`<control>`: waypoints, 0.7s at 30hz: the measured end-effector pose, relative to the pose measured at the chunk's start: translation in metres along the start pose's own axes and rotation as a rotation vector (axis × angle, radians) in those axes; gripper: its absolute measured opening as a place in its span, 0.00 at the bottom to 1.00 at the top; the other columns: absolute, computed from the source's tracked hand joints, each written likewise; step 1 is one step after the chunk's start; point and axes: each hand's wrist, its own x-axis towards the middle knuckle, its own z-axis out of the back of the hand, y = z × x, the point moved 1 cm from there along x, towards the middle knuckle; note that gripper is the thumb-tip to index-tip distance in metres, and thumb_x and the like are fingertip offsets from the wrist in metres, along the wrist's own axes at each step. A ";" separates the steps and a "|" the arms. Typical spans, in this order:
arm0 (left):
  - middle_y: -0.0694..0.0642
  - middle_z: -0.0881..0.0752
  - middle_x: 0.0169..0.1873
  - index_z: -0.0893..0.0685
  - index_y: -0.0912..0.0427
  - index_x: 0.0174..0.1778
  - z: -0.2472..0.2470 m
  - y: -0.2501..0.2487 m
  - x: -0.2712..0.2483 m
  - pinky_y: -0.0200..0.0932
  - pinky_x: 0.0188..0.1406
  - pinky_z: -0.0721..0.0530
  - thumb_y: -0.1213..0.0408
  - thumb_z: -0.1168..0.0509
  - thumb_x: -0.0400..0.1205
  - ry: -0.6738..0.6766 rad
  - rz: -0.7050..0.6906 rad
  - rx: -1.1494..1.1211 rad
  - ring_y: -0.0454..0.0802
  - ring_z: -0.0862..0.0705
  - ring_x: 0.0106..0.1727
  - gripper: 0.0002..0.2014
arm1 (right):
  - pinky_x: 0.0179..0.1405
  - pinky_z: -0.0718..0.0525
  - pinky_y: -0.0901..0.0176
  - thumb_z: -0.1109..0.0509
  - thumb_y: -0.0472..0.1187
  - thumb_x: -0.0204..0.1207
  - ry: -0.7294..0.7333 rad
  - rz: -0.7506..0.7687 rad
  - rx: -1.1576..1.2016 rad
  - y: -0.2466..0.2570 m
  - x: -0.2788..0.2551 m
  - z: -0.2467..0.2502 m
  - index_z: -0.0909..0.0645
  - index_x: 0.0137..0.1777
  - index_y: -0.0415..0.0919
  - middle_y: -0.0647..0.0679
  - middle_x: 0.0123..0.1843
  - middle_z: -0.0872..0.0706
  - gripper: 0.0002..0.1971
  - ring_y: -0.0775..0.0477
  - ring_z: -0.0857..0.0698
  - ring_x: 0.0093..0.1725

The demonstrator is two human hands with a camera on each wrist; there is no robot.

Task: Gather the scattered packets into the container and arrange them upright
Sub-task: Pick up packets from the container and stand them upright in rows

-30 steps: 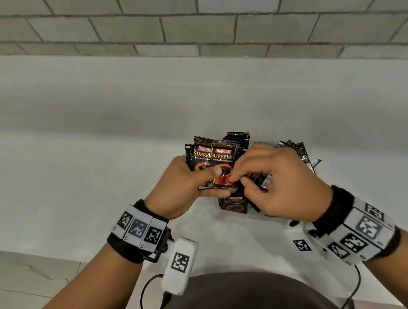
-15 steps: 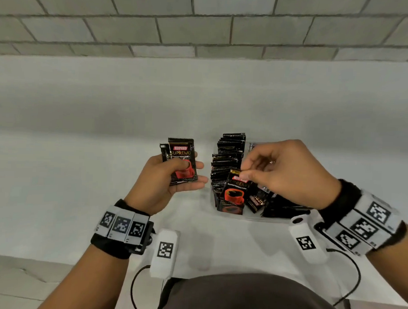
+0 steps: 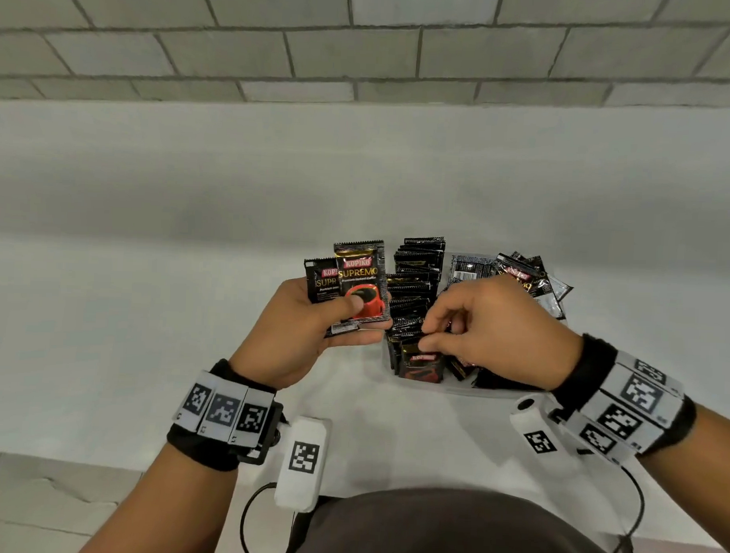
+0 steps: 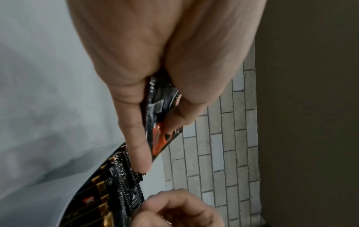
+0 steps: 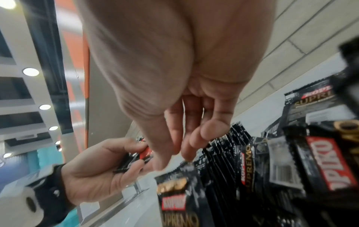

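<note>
1. your left hand (image 3: 307, 328) grips two black coffee packets (image 3: 361, 286), thumb pressed across the front one, fingers behind; they're held upright in the air just left of the container (image 3: 458, 389).
2. your right hand (image 3: 489, 330) is over the container's near left corner, fingers curled down onto the tops of the upright packet row (image 3: 414, 294); whether it actually pinches one, you can't tell from here.
3. the row stands along the container's left wall, near edge to far edge.
4. loose packets (image 3: 520, 273) lie tilted at the container's far right corner.
5. the container sits near the white table's (image 3: 147, 310) near edge.
</note>
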 end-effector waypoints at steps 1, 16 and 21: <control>0.71 0.09 0.57 0.16 0.70 0.67 -0.001 -0.001 -0.001 0.57 0.54 0.07 0.76 0.37 0.88 0.026 -0.007 0.014 0.70 0.09 0.57 0.13 | 0.35 0.21 0.74 0.14 0.46 0.68 -0.044 -0.032 0.074 0.002 -0.001 0.004 0.09 0.43 0.51 0.56 0.35 0.10 0.08 0.58 0.15 0.33; 0.60 0.10 0.33 0.12 0.68 0.49 -0.012 0.000 -0.006 0.43 0.32 0.13 0.69 0.21 0.77 0.115 -0.122 0.393 0.54 0.12 0.32 0.09 | 0.31 0.11 0.53 0.19 0.33 0.73 -0.120 -0.111 0.477 0.028 -0.002 0.034 0.11 0.50 0.45 0.43 0.40 0.10 0.09 0.42 0.11 0.31; 0.45 0.18 0.36 0.15 0.54 0.47 -0.013 0.009 -0.013 0.35 0.38 0.20 0.60 0.11 0.63 0.054 -0.201 0.683 0.42 0.23 0.35 0.23 | 0.36 0.08 0.47 0.18 0.32 0.70 -0.087 -0.111 0.440 0.026 -0.011 0.054 0.12 0.57 0.47 0.42 0.40 0.10 0.17 0.34 0.09 0.34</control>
